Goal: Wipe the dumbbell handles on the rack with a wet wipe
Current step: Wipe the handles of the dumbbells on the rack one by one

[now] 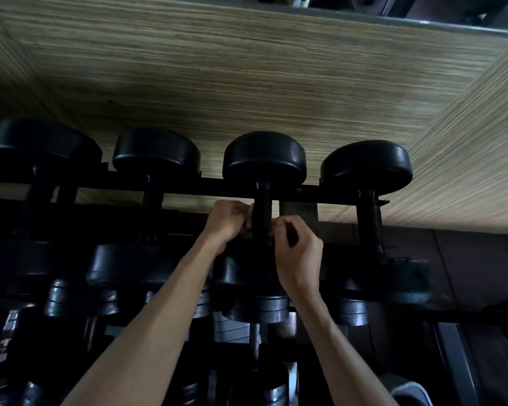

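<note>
Several black dumbbells lie across the top tier of a black rack [308, 194]. The third dumbbell [264, 159] from the left has its dark handle [261, 210] between my hands. My left hand [228, 221] grips a small white wet wipe [249, 221] against the left side of that handle. My right hand [298, 253] is on the handle's right side with fingers curled, seeming to pinch the wipe's other end; the wipe there is hidden.
A wood-grain wall [247, 83] stands right behind the rack and turns a corner at the right. Neighbouring dumbbells [367, 165] sit close on both sides. A lower tier holds smaller plate dumbbells [258, 310] under my forearms.
</note>
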Tool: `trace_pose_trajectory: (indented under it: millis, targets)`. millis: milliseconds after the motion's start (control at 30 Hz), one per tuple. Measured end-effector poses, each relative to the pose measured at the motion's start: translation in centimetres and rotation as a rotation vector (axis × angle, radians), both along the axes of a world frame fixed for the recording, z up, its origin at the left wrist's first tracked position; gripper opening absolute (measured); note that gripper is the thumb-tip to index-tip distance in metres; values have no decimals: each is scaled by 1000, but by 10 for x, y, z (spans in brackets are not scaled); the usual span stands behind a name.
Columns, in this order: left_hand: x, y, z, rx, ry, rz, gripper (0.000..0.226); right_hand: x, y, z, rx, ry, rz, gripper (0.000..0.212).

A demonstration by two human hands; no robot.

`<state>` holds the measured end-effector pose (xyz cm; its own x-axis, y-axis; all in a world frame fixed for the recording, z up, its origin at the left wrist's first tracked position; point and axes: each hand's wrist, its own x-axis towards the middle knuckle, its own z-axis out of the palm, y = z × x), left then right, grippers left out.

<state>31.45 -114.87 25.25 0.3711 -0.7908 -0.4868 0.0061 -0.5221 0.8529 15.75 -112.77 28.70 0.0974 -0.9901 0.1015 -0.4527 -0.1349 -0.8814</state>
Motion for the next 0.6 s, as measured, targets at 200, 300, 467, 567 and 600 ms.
trace_pose_trajectory:
  millis: [200, 300, 467, 567, 600]
  targets:
    - [-5, -31, 9, -47, 259, 227, 13, 0, 1, 2, 33, -7, -3, 16]
    - [1, -1, 5, 64, 163, -50, 13, -1, 1, 2, 47, -10, 7, 15]
    - [5, 1, 6, 144, -23, -106, 21, -1, 1, -1, 88, -26, 26, 14]
    - [3, -27, 16, 31, -133, 167, 26, -1, 1, -2, 97, -56, 9, 14]
    - [2, -30, 20, -18, -113, 221, 24, -1, 1, -2, 106, -57, 3, 15]
